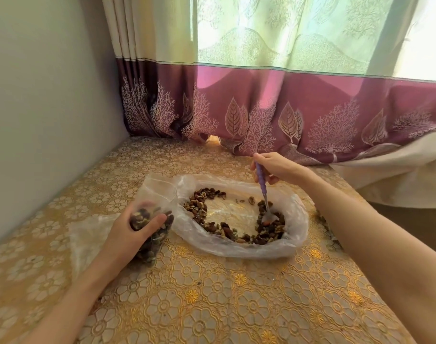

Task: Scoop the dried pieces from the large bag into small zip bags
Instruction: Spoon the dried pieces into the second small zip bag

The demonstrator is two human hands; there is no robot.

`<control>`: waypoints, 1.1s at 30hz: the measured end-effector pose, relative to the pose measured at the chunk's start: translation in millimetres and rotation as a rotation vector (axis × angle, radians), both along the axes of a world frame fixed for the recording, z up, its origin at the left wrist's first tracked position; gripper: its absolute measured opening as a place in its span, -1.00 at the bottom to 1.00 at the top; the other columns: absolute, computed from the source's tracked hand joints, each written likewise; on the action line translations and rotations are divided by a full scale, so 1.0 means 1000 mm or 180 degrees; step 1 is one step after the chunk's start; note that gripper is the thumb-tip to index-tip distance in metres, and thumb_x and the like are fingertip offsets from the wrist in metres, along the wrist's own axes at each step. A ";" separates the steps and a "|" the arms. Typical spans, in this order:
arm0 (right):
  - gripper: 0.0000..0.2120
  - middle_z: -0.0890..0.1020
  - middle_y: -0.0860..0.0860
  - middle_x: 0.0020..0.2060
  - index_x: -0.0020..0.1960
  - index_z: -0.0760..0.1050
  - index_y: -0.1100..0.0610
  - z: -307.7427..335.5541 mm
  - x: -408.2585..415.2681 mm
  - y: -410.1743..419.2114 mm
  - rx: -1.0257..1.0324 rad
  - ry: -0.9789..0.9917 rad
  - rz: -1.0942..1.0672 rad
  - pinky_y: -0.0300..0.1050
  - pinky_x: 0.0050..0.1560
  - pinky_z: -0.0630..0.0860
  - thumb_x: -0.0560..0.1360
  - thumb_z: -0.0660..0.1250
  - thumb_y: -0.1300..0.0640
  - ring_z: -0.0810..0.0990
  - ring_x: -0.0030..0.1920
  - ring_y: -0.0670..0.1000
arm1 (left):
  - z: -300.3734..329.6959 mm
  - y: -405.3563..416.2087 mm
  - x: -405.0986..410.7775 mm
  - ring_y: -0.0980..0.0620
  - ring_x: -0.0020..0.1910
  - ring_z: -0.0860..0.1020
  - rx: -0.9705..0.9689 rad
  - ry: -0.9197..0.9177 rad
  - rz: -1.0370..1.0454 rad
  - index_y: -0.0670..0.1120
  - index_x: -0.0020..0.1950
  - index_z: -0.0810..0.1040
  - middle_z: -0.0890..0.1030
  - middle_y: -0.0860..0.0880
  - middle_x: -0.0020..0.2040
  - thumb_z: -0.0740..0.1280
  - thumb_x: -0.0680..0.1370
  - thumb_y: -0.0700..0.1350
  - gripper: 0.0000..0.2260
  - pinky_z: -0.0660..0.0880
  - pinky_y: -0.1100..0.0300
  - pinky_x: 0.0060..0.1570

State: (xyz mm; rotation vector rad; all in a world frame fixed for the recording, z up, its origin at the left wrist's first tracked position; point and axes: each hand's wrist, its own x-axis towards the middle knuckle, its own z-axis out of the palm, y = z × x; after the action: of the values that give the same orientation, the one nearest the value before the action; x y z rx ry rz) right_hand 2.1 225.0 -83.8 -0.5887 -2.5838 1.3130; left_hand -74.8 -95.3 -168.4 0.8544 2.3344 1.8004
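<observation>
Head view, brown wrinkled dried pieces (271,230), clear bag (295,219)

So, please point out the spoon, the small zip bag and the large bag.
spoon (262,182), head view, on its purple handle.
small zip bag (159,192), head view, on its clear upper wall.
large bag (296,219), head view, on its right rim.

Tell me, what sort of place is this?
Probably a room in a home: a table under a gold floral cloth stands in a corner by a window hung with a leaf-patterned curtain against a plain wall.
</observation>
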 end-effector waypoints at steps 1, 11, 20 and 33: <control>-0.59 0.54 0.11 -0.49 -0.12 0.43 0.26 -0.002 0.002 0.001 -0.0003 -0.0048 0.0014 -0.31 -0.59 0.21 0.67 -0.05 0.04 0.33 -0.59 -0.09 | 0.000 0.000 0.000 0.16 -0.08 0.51 0.0005 -0.0001 -0.0004 0.27 -0.05 0.45 0.53 0.12 -0.05 0.37 0.28 0.14 -0.73 0.40 0.29 -0.23; -0.60 0.62 0.16 -0.42 -0.12 0.46 0.29 -0.013 0.017 0.015 -0.0512 -0.0477 0.0209 -0.27 -0.52 0.37 0.66 0.03 0.03 0.49 -0.52 -0.02 | 0.001 0.000 0.001 0.19 -0.11 0.50 -0.0005 -0.0020 -0.0006 0.27 -0.06 0.44 0.52 0.14 -0.07 0.36 0.28 0.14 -0.73 0.37 0.32 -0.27; -0.63 0.62 0.10 -0.40 -0.18 0.48 0.24 -0.028 0.027 0.022 -0.0889 -0.0439 0.0086 -0.27 -0.43 0.48 0.64 0.09 0.03 0.55 -0.43 -0.03 | 0.000 0.000 0.002 0.23 -0.10 0.48 0.0002 0.0019 0.0025 0.28 -0.07 0.45 0.52 0.15 -0.08 0.36 0.27 0.14 -0.74 0.37 0.31 -0.25; -0.63 0.55 0.06 -0.48 -0.25 0.46 0.23 -0.025 0.035 0.016 -0.1135 0.0245 -0.0826 -0.29 -0.54 0.43 0.64 0.10 0.09 0.48 -0.54 -0.07 | 0.017 0.002 0.019 0.06 -0.12 0.54 0.0092 0.0113 0.0004 0.11 -0.04 0.49 0.57 0.06 -0.04 0.36 0.25 0.20 -0.66 0.49 0.17 -0.27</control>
State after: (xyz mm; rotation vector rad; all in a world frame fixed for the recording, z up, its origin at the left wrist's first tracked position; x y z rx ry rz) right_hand 37.5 240.8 -108.8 -0.8778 -2.1355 1.6728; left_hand -55.4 -92.9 -151.0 0.8963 2.3361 1.8388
